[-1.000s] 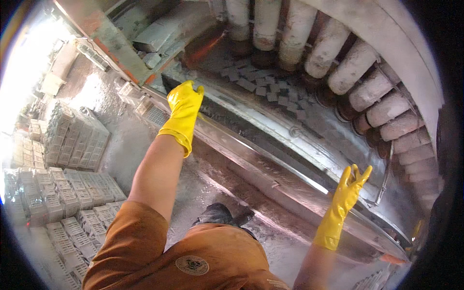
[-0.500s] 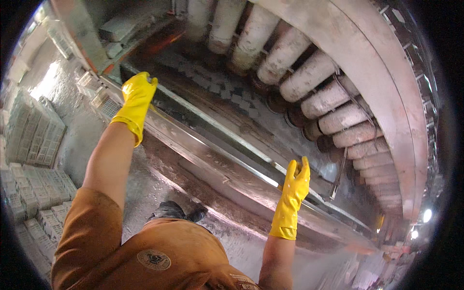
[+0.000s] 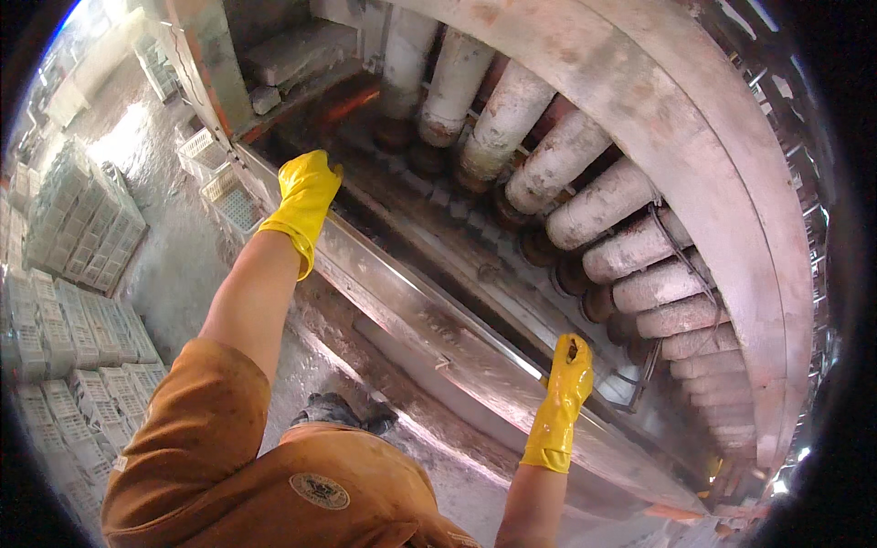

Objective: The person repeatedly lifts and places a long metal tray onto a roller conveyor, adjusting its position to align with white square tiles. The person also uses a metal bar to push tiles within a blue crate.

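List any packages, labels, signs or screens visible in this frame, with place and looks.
Round badge: on the orange garment, bottom centre; a dark ring around a pale middle.
Stacked crates: on the floor at far left; grey lattice boxes in rows.
No signs or screens show.

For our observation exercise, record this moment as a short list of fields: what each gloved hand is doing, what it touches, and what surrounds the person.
Left hand: yellow rubber-gloved left hand, arm stretched out, resting on the upper end of the long sloping metal rail
Right hand: yellow rubber-gloved right hand, fingers extended, at the lower stretch of that rail; contact unclear
Beyond rail: row of dusty pale cylindrical rollers under a curved arch
Left side: stacks of grey lattice crates on wet floor
Clothing: orange-brown short-sleeved shirt
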`<state>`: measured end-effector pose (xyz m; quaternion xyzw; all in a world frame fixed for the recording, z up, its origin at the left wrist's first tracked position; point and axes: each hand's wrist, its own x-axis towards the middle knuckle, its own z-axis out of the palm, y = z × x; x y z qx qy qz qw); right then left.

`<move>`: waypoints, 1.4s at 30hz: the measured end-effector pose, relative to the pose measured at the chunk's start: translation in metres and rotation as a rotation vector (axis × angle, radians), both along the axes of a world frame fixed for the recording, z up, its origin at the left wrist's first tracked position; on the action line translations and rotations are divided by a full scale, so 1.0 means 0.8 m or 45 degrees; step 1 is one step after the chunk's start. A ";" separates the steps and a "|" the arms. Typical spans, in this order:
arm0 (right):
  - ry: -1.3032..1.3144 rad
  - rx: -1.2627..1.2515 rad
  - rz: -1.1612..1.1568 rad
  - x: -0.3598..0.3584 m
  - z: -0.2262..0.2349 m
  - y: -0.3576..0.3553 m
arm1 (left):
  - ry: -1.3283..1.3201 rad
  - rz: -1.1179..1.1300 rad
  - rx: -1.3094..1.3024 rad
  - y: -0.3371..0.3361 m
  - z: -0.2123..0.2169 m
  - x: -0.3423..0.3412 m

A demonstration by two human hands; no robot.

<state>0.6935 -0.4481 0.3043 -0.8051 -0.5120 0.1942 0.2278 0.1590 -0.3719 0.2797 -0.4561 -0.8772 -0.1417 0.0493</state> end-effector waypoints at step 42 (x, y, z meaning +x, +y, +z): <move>-0.141 -0.124 0.034 0.015 -0.023 0.008 | 0.031 -0.006 -0.102 0.007 -0.017 -0.017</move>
